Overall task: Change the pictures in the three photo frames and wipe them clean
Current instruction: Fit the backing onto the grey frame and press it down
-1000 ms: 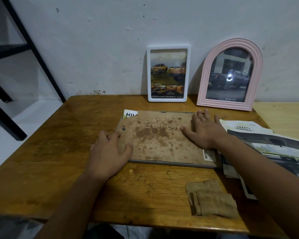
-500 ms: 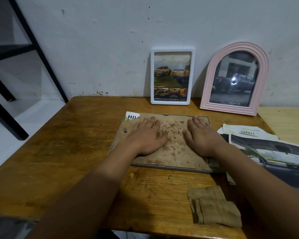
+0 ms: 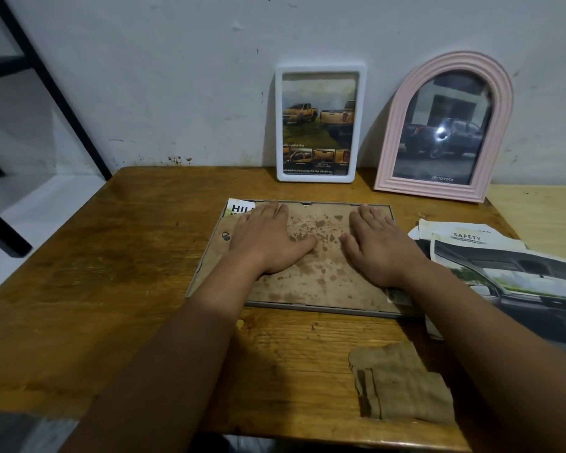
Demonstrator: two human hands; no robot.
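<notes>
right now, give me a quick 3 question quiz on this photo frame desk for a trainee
1. True or false: the left hand and right hand both lie flat on the stained backing board of the face-down frame.
2. Which frame stands furthest right against the wall? A) white frame B) pink arched frame
3. Fill in: the folded brown cloth lies near the table's ____ edge.

Key
1. True
2. B
3. front
</notes>
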